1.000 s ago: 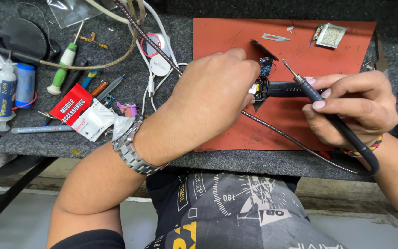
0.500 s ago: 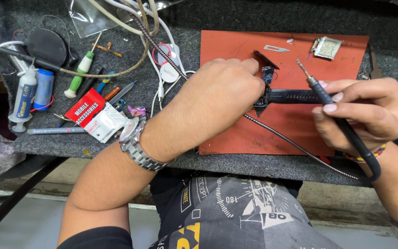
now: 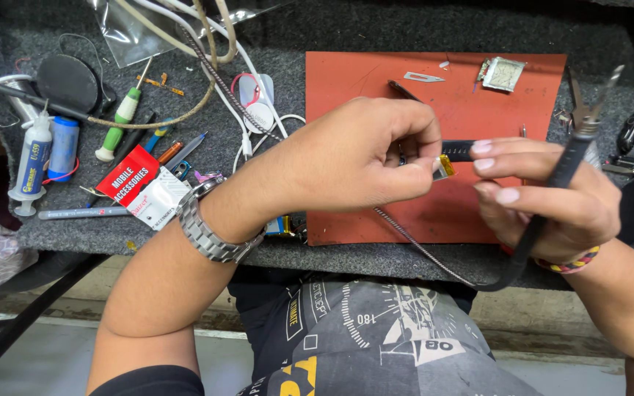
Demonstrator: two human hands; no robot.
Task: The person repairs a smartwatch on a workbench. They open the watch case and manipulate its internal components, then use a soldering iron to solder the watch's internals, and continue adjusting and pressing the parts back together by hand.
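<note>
My left hand (image 3: 354, 165), with a metal watch on its wrist, pinches a small electronic part with a yellow tab (image 3: 444, 167) over the orange mat (image 3: 346, 81). My right hand (image 3: 552, 202) grips a black soldering iron (image 3: 568, 158) with its tip pointing up and to the right, away from the part. The right fingertips also touch a black strip (image 3: 460, 150) attached to the part. Both hands meet over the mat's middle. The left fingers hide most of the part.
A grey felt bench holds a white syringe tube (image 3: 34, 158), a blue cylinder (image 3: 62, 147), a green screwdriver (image 3: 119, 121), a red and white packet (image 3: 137, 183), cables (image 3: 214, 44), a braided lead (image 3: 420, 242), a blade (image 3: 423, 76), a metal square (image 3: 504, 73) and pliers (image 3: 577, 103).
My right hand has swung the iron's tip up and away from the part and closed in on my left hand. My left hand now pinches the part by its yellow end.
</note>
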